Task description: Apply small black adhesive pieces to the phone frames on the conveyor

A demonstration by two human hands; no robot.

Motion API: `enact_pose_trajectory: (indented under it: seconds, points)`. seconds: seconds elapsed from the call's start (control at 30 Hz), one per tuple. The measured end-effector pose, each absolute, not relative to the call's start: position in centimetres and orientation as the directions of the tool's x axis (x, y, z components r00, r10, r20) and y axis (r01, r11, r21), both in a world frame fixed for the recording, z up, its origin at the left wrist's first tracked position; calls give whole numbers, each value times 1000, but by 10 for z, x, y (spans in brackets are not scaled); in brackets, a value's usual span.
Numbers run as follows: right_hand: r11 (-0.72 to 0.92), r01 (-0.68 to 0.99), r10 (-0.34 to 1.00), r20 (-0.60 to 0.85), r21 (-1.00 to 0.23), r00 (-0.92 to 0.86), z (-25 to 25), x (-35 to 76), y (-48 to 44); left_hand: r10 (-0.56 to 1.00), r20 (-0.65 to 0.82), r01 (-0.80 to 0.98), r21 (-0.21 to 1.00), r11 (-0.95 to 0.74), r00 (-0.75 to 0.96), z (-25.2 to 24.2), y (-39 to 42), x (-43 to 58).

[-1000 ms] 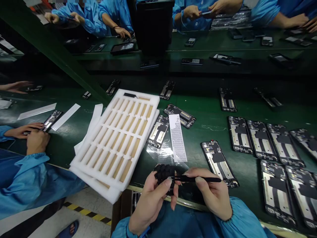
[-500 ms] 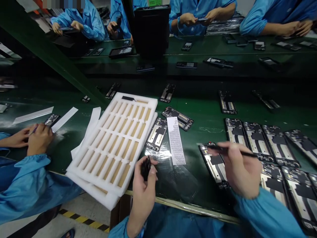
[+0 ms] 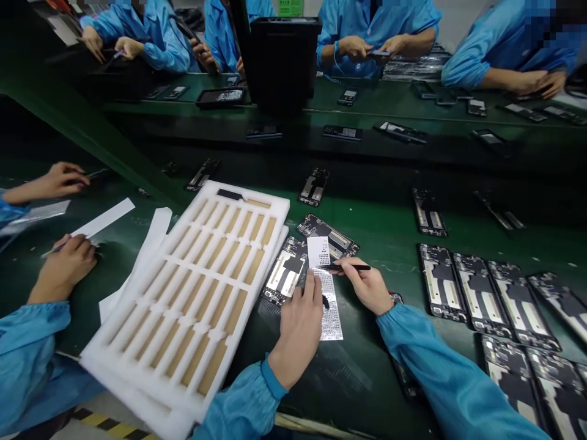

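My left hand (image 3: 300,327) reaches over a white sheet of small dots (image 3: 334,327), fingertips pressing on it. A small black part (image 3: 326,302) of unclear kind pokes out at that hand's right side, seemingly still held; the thumb is hidden. Black tweezers (image 3: 360,267) are pinched in my right hand (image 3: 369,286), their tips at the sheet where its upper part meets the shiny lower part. Left of the sheet lies an opened phone (image 3: 285,275); another opened phone (image 3: 342,239) sits partly under its top end. A further phone (image 3: 406,376) is mostly covered by my right forearm.
Stacked white foam trays (image 3: 220,278) stand at my left, a black brush-like piece (image 3: 229,194) on top. Opened phones (image 3: 443,281) lie in rows at right. A co-worker's hand (image 3: 66,266) works beyond the trays. A green post (image 3: 105,134) slants across the left; several people sit opposite.
My right hand with the tweezers has moved left from the phone to the dotted sheet. My left hand has come up and right onto the sheet. The co-worker's hands at left have moved apart.
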State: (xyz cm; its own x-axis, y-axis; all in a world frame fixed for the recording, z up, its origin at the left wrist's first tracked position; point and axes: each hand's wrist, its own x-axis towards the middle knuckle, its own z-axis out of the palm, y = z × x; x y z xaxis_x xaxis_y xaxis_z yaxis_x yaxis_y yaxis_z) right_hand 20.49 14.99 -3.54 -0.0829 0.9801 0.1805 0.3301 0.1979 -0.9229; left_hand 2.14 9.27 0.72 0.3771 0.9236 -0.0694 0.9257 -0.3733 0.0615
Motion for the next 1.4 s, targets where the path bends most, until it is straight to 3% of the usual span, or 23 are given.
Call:
enact_pose_trajectory:
  seconds: [0.17, 0.93, 1.13, 1.4]
  points:
    - [203, 384, 978, 167, -900, -126, -36, 206, 150, 901, -153, 910, -21, -413, 405, 6, 95, 20]
    - [229, 445, 953, 106, -866, -283, -19, 209, 163, 891, -213, 916, 112, -385, 401, 10, 104, 17]
    - [69, 345, 907, -85, -936, -413, 3, 206, 195, 891, -210, 913, 152, -378, 403, 11, 105, 13]
    - [-35, 224, 911, -123, -974, -394, -4, 197, 208, 911, -153, 894, 310, -324, 383, 2, 101, 8]
